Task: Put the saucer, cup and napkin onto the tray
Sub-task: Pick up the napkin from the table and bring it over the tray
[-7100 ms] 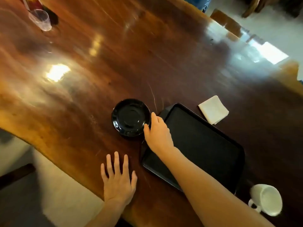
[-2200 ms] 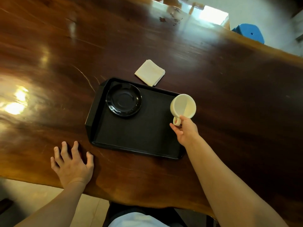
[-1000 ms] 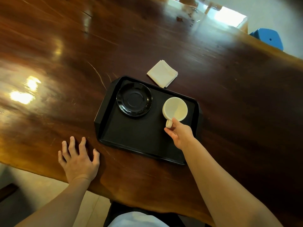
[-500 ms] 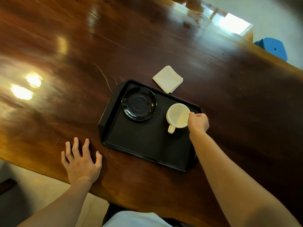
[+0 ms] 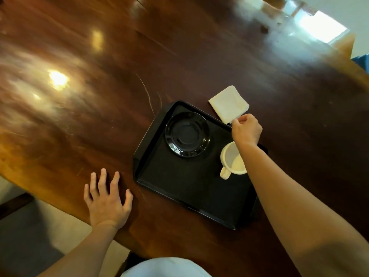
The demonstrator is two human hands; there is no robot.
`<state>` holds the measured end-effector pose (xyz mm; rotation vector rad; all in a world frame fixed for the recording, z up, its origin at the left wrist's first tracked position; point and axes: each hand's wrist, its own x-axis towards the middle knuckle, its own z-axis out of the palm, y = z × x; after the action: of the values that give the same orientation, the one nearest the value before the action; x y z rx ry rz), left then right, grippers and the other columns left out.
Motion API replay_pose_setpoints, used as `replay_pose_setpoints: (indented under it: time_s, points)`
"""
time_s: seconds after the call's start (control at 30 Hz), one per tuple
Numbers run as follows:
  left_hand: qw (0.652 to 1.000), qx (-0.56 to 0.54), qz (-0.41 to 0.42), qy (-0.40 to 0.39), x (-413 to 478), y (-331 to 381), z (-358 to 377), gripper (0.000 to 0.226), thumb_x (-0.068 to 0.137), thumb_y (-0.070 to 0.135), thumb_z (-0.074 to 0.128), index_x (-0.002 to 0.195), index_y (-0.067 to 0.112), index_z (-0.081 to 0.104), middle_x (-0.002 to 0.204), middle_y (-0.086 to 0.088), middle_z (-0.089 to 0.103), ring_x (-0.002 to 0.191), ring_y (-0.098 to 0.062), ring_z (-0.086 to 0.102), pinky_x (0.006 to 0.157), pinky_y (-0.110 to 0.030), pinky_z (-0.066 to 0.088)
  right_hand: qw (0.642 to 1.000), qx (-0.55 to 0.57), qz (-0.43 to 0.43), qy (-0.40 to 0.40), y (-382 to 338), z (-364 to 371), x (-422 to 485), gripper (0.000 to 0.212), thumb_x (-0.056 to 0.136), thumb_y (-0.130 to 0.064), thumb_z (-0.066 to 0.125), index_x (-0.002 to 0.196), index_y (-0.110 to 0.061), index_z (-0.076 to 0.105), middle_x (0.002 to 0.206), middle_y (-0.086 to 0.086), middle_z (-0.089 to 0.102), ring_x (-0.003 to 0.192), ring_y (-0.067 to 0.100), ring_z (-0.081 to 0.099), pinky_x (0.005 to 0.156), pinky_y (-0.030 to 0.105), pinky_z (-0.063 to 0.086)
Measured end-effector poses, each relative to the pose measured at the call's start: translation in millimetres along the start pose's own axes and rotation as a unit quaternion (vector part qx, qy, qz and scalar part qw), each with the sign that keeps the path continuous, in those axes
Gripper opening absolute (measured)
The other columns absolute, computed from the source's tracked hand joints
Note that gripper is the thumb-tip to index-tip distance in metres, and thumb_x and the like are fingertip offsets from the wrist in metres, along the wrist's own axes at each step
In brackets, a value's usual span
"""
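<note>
A black tray point(image 5: 179, 184) lies on the dark wooden table. The black saucer point(image 5: 187, 134) sits in its far left corner. The white cup point(image 5: 232, 160) stands upright on the tray's right side, partly hidden by my right forearm. A folded white napkin point(image 5: 228, 103) lies on the table just beyond the tray's far edge. My right hand point(image 5: 246, 129) is at the napkin's near corner, thumb and finger pinched on it. My left hand point(image 5: 106, 198) rests flat on the table, fingers spread, left of the tray.
The table's near edge point(image 5: 60, 204) runs diagonally by my left hand, with floor below. The far edge is at the top right, where a blue object point(image 5: 362, 60) shows. Bright reflections lie on the wood at left.
My right hand let go of the cup, which stays on the tray, and reached past it to the napkin's corner. My left hand has not moved.
</note>
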<state>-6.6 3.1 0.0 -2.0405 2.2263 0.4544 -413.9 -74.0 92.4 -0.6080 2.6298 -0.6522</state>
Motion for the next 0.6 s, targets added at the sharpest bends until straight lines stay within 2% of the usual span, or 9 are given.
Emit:
replay_pose_setpoints:
  time_s: [0.07, 0.17, 0.3, 0.43, 0.6]
  points:
    - [1.000, 0.004, -0.005, -0.003, 0, 1, 1, 0.070, 0.092, 0.062, 0.033, 0.145, 0.020, 0.052, 0.162, -0.017, 0.035, 0.154, -0.041, 0.021, 0.125, -0.047, -0.006, 1.000, -0.011, -0.010, -0.006, -4, 5, 17, 0.020, 0.095, -0.019, 0.064, 0.114, -0.013, 0.064, 0.104, 0.004, 0.065, 0.095, 0.018, 0.063, 0.076, 0.028, 0.051]
    - [1.000, 0.006, -0.014, -0.006, 0, 1, 1, 0.072, 0.090, 0.061, 0.034, 0.144, 0.018, 0.054, 0.162, -0.017, 0.034, 0.154, -0.040, 0.019, 0.124, -0.051, -0.001, 0.999, -0.033, -0.019, -0.025, -11, 9, 42, 0.041, 0.094, -0.021, 0.067, 0.132, -0.013, 0.055, 0.128, 0.010, 0.059, 0.112, 0.024, 0.060, 0.092, 0.037, 0.055]
    - [1.000, -0.002, -0.014, 0.006, 0, -2, -1, 0.072, 0.088, 0.059, 0.037, 0.142, 0.015, 0.056, 0.161, -0.019, 0.035, 0.153, -0.041, 0.020, 0.123, -0.055, 0.005, 0.990, -0.125, -0.048, -0.054, -18, 15, 69, 0.062, 0.090, -0.027, 0.073, 0.144, -0.017, 0.044, 0.146, 0.011, 0.043, 0.132, 0.030, 0.040, 0.103, 0.046, 0.044]
    - [1.000, -0.005, -0.018, 0.010, -1, 2, -2, 0.073, 0.088, 0.059, 0.036, 0.141, 0.014, 0.057, 0.160, -0.020, 0.036, 0.153, -0.043, 0.021, 0.123, -0.057, 0.007, 0.975, -0.178, -0.046, -0.126, -19, 21, 86, 0.087, 0.084, -0.031, 0.080, 0.153, -0.017, 0.029, 0.155, 0.012, 0.035, 0.139, 0.033, 0.033, 0.107, 0.050, 0.039]
    - [1.000, -0.002, -0.021, 0.020, 0, 4, -2, 0.073, 0.089, 0.060, 0.035, 0.141, 0.013, 0.057, 0.161, -0.020, 0.036, 0.153, -0.043, 0.022, 0.123, -0.056, 0.006, 0.971, -0.186, -0.025, -0.145, -17, 26, 95, 0.092, 0.080, -0.036, 0.082, 0.152, -0.015, 0.029, 0.152, 0.014, 0.035, 0.136, 0.033, 0.036, 0.106, 0.047, 0.040]
